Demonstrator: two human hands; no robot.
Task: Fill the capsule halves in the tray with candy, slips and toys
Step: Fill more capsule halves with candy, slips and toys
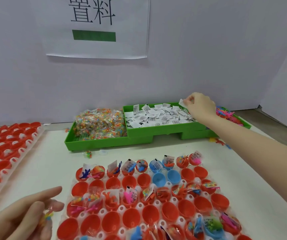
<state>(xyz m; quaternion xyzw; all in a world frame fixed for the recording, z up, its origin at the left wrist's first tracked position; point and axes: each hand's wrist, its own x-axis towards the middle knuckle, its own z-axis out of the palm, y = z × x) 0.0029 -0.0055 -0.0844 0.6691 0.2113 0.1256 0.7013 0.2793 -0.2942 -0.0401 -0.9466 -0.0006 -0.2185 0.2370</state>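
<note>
Up at the back, the right hand pinches one white paper slip just above the pile of slips in the green bin. Down low, the left hand holds what looks like a small candy packet, blurry, beside the capsule tray on the table. Some red capsule halves are filled, some bare.

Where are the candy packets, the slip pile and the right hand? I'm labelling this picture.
candy packets (99,124), head view, middle of heap
slip pile (158,116), head view, centre of pile
right hand (200,105), head view, back of hand
</note>
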